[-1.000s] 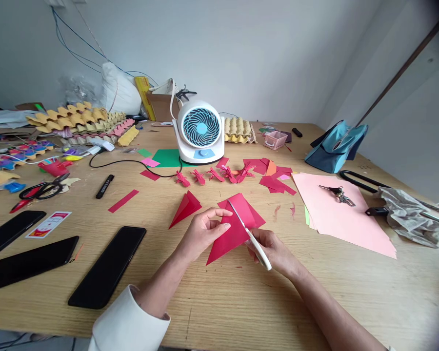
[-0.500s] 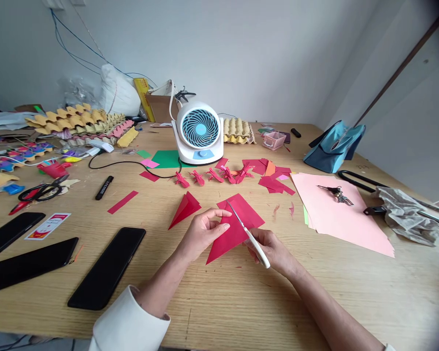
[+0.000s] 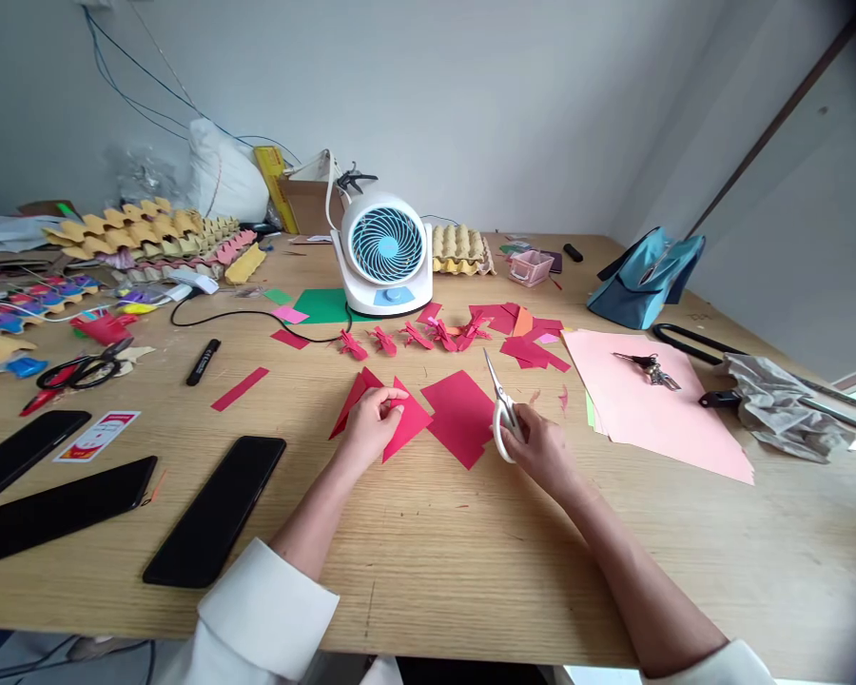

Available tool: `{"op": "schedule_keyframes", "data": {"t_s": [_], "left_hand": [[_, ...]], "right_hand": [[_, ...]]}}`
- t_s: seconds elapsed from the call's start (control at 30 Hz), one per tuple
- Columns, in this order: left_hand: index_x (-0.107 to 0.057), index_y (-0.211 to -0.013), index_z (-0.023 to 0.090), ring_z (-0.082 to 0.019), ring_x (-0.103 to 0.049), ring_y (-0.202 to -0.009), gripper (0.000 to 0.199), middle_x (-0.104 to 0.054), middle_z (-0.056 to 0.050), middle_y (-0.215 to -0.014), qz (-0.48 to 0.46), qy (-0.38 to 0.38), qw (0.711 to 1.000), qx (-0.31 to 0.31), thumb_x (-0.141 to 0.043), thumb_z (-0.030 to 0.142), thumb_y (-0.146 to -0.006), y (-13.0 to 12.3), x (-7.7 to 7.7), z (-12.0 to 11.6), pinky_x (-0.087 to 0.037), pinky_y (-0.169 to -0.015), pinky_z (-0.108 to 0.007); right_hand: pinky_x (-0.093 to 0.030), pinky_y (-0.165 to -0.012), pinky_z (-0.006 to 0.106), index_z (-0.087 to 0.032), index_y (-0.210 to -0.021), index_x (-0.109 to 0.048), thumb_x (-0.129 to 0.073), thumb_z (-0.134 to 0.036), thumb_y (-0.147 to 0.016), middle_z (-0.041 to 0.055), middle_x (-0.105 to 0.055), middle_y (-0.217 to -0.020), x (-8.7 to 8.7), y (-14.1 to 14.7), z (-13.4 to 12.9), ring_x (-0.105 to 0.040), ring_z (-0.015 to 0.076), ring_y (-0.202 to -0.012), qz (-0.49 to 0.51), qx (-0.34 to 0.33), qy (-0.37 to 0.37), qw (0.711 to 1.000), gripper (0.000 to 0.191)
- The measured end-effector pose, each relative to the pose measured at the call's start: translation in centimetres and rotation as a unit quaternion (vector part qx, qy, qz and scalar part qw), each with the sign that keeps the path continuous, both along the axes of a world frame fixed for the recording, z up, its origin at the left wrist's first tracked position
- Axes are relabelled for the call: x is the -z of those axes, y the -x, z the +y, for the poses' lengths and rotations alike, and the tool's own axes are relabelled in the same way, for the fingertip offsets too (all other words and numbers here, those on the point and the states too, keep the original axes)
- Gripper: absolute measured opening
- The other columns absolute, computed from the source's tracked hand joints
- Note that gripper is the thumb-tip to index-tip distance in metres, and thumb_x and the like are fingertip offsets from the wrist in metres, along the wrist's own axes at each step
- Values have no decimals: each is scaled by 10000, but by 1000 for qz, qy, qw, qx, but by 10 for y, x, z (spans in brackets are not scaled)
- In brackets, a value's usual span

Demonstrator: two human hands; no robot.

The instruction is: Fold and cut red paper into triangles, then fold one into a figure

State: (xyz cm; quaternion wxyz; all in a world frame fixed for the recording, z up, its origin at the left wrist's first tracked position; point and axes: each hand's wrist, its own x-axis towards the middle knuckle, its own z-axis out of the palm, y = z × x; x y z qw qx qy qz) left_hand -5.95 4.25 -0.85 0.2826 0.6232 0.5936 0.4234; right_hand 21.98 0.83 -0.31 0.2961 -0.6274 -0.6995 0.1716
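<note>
Left hand (image 3: pixel 365 425) pinches one red triangle (image 3: pixel 409 424); right hand (image 3: pixel 540 447) grips scissors (image 3: pixel 503 400); five red figures (image 3: pixel 418 337); wide tabletop (image 3: pixel 435 552) toward near edge (image 3: pixel 428 651).

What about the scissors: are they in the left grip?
No, the right grip holds the scissors, while the left grip holds red paper.

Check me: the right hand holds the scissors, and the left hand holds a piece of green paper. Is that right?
Not the colour: the left hand holds a piece of red paper, as the head view shows. The right hand does hold the scissors.
</note>
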Motion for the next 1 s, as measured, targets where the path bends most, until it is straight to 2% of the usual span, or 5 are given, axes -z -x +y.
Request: {"op": "schedule_keyframes", "data": {"t_s": [0.27,0.47,0.6,0.8,1.0], "left_hand": [[-693,-967,181,-116,-580,-691,268,-604,-53,-964,98,-22,995,-21,-556,69,-765,-4,1,1,-505,-724,-277],[-673,-996,177,-136,-601,-760,302,-608,-73,-1027,91,-30,995,-9,-542,45,-758,-5,8,3,-519,-773,-297],[-675,-958,199,-154,-611,-782,257,-652,-48,-942,79,-40,996,1,-523,82,-787,-7,5,1,-507,-766,-290],[-679,-996,200,-149,-606,-795,253,-686,-46,-977,32,-128,989,-66,-483,173,-838,1,-18,-4,-479,-756,-258],[-671,-1009,177,-159,-596,-745,303,-683,-37,-872,-14,-110,968,-226,-457,172,-794,47,-20,12,-473,-691,-252]], "right_hand": [[-376,-677,310,-186,-980,-653,-491,-429,-903,92,-660,-953,-1,-42,17,-629,219,-807,-246,134,25,960,303],[-415,-740,374,-165,-1038,-686,-468,-394,-905,142,-639,-989,0,-65,21,-620,272,-902,-294,177,52,938,343],[-429,-720,390,-138,-1011,-695,-514,-368,-882,185,-622,-984,-3,-56,17,-575,323,-945,-285,181,-12,941,319],[-452,-865,348,-194,-982,-665,-524,-337,-914,101,-619,-970,0,15,-7,-576,231,-923,-137,-78,-97,983,212],[-454,-853,376,-192,-1025,-649,-620,-332,-856,117,-592,-1039,2,54,-28,-552,270,-963,-200,-139,-53,968,222]]}}
